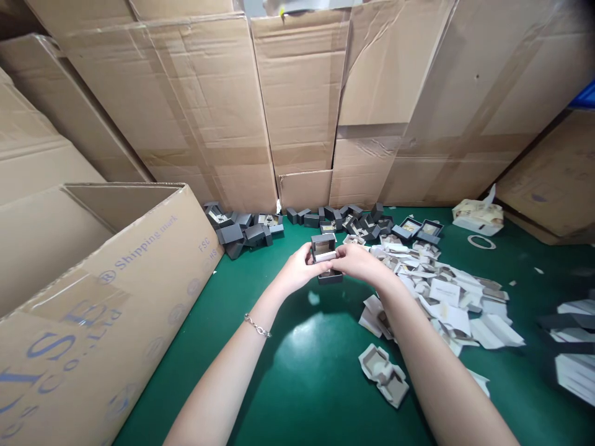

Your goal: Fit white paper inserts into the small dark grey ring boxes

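Grey box (324,249), held by left hand (297,267) and right hand (359,260), above green table (316,371), carton (116,297) at left.

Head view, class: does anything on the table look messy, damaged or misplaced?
Right of the open grey box held by left hand and right hand, pale card inserts lie strewn in a heap, one crumpled insert apart. Grey boxes sit jumbled along the creased cardboard wall.

bright overhead light, soft glare on the green table (297,347), wide-angle bending at the edges, blurry far right side
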Tool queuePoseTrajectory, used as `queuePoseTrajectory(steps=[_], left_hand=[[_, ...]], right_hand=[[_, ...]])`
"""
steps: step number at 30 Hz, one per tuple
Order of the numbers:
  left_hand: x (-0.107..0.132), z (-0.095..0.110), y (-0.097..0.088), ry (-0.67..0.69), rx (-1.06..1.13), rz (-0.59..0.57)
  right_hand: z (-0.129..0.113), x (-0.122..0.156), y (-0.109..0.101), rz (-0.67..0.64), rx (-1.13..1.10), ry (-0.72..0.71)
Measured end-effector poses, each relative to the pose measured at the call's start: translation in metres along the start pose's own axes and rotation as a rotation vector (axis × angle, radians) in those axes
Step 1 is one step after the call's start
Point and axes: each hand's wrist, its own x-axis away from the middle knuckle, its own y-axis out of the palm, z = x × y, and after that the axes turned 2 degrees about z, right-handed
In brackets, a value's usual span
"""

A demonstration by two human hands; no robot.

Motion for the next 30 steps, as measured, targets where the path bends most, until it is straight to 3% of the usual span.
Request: queuePoseTrajectory(steps=[3,7,12,22,30], left_hand=[[0.0,-0.001,0.0,-0.03,-0.046,-0.015],[-0.003,-0.005,-0.003,-0.048,-0.183,0.059],[-0.004,-0.005,-0.003,-0.059,-0.176,0.076],[-0.001,0.003,0.008,-0.129,-0.18,0.24],[0.0,0.005,0.003,-0.018,-0.223,0.232]], right_hand=[[0.001,-0.001,0.002,0.004,0.049,0.008],[0.001,0.0,0.006,0.017,0.093,-0.001],[-0.002,0.004,0.007,0.033,0.112,-0.019],[-0.01,0.013,0.012,0.043,0.179,-0.064],[-0.015,0.022,0.011,0.059,0.259,-0.132]])
